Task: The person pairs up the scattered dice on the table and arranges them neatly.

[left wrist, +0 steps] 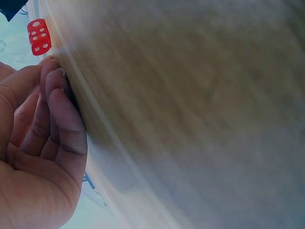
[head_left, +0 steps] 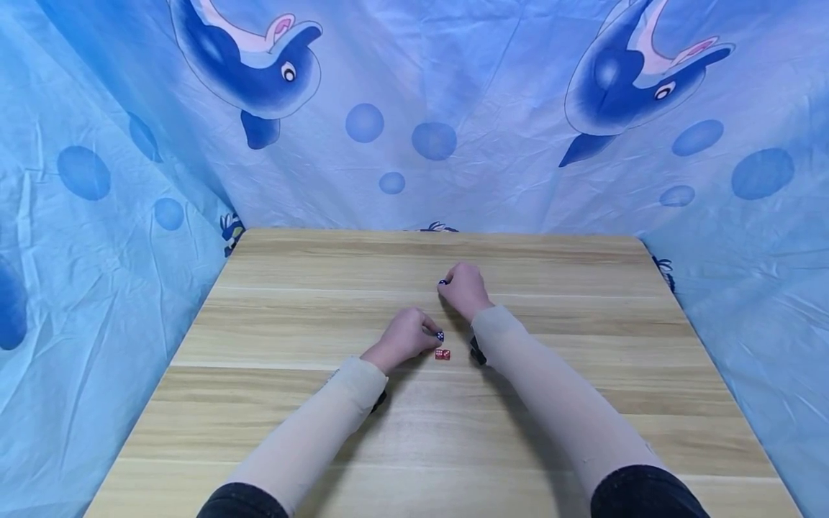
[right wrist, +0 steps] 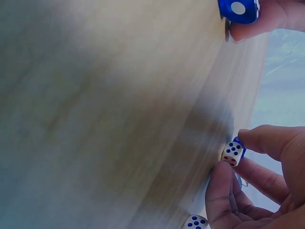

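Observation:
In the head view my left hand (head_left: 404,337) pinches a blue die (head_left: 440,336) with white pips, low over the table. The right wrist view shows this blue die (right wrist: 238,8) at the top edge. Just in front of that hand lie two red dice (head_left: 442,355) side by side; the left wrist view shows red (left wrist: 39,36) beyond the fingertips. Farther back, my right hand (head_left: 465,289) has thumb and fingertips around a white die (right wrist: 232,151) with blue pips and a blue die (right wrist: 244,151) against it. Whether one rests on the other, I cannot tell.
Another white die (right wrist: 194,222) shows partly at the bottom of the right wrist view. The wooden table (head_left: 311,424) ends at a blue curtain (head_left: 505,187) with dolphins at the back and sides.

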Tool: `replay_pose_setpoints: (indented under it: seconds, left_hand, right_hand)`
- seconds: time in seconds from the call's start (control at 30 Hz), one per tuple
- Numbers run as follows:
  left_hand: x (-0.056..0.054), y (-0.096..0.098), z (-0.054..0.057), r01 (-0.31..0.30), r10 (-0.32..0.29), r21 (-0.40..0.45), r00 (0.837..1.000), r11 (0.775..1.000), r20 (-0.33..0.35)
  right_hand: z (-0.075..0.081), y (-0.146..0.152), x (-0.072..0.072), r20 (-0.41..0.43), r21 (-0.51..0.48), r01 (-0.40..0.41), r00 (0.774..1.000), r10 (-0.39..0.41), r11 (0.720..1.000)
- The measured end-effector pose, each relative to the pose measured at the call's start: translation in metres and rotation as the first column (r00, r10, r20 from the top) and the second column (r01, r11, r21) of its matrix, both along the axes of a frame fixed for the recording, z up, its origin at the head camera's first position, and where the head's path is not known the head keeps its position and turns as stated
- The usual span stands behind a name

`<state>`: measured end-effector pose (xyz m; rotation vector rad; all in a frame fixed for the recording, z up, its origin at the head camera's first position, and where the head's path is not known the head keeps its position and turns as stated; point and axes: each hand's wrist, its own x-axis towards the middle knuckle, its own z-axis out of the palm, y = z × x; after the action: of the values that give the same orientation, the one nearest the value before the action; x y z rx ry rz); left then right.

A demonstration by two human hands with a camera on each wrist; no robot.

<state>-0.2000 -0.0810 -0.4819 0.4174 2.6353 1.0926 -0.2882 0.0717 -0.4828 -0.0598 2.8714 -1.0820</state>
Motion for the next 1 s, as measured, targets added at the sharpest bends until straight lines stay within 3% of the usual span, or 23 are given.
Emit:
replay_pose_setpoints:
  seconds: [0.47, 1.0]
  left_hand:
    - [-0.001, 0.001, -0.002, 0.013, -0.013, 0.007, 1.000, 1.000, -0.015]
    - [-0.002, 0.001, 0.000, 0.012, -0.012, -0.031, 1.000, 0.999, -0.014]
  right_hand:
    - [0.007, 0.011, 0.015, -0.059, 0.013, -0.063, 0.996, 0.064, 0.998]
    - [-0.001, 0.036, 0.048, -0.001, -0.066, -0.171, 0.985, 0.172, 0.983]
